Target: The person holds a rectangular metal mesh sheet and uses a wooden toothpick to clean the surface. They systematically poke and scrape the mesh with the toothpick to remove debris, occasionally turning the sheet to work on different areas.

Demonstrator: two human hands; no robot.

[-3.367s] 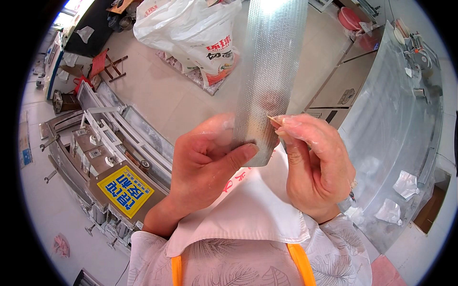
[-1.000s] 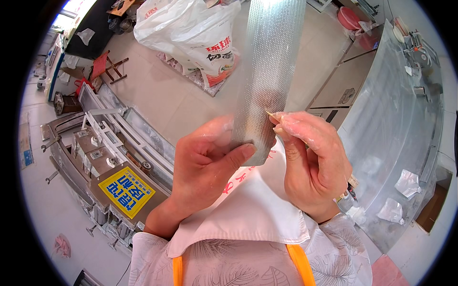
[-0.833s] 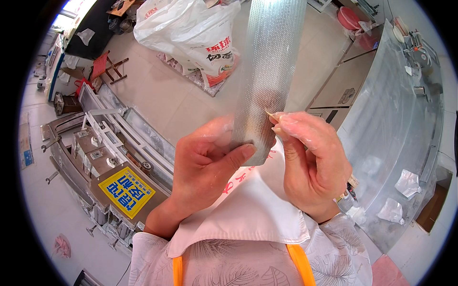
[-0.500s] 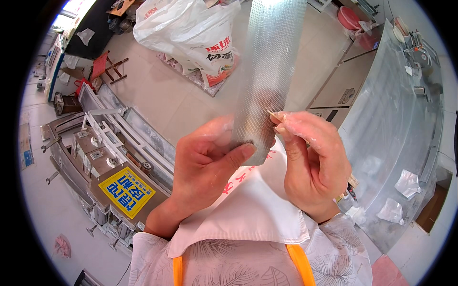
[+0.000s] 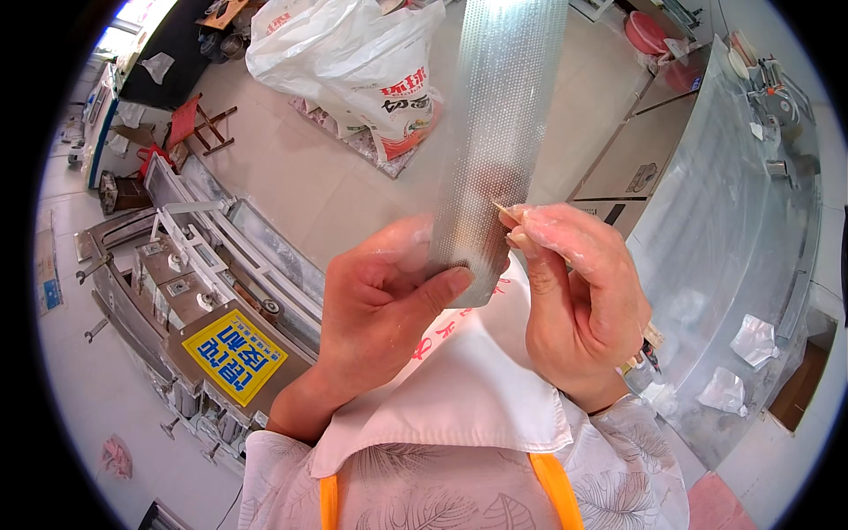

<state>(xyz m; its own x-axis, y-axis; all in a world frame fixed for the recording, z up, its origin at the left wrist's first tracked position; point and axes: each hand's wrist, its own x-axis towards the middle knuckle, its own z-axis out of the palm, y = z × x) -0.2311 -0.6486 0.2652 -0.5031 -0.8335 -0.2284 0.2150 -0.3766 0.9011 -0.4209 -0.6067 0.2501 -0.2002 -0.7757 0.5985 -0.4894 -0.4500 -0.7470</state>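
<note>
A long, curved strip of perforated metal sheet (image 5: 495,124) rises from near my chest toward the top of the picture. My left hand (image 5: 380,296) grips its lower end, thumb across the near face and the fingers hidden behind. Between the thumb and forefinger of my right hand (image 5: 579,291) is pinched a thin wooden toothpick (image 5: 505,212), its tip at the small holes near the sheet's right edge. Whether the tip sits in a hole or only touches the surface I cannot tell. Whitish residue marks the right fingers.
At the left stands a metal machine (image 5: 177,283) with rollers and a yellow and blue sign (image 5: 234,356). White sacks (image 5: 353,71) lie on the floor ahead, with a red folding stool (image 5: 185,121) to their left. A plastic-covered worktable (image 5: 707,238) runs along the right, bearing crumpled plastic pieces (image 5: 755,341).
My right fingers have shifted very slightly, and the toothpick's tip is a little higher and further left on the sheet. The left hand and the sheet stay almost still.
</note>
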